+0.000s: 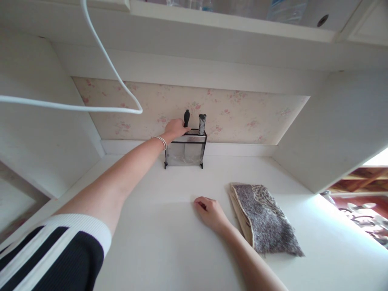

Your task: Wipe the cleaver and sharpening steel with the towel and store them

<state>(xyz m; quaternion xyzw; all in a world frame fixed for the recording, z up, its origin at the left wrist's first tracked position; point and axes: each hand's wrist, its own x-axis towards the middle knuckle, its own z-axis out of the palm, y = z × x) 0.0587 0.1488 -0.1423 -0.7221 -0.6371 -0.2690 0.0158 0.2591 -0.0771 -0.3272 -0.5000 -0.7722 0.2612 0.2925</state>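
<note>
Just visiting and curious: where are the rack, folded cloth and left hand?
Rack (191, 154), head view, front panel.
Folded cloth (266, 220), head view, patterned top.
Left hand (176, 128), head view, back of hand.

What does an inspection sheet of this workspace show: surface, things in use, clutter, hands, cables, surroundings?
Surface: white counter, brighter at the right.
Things in use: black-framed rack upright near the back; black handle and mottled handle stick up from it.
Clutter: folded grey patterned cloth, right side.
Hands: left hand at the rack's top, exact grip unclear; right hand loosely curled, nothing seen in it.
Cables: white cable, upper left, bent.
Surroundings: floral panel behind, cabinet overhead.
</note>
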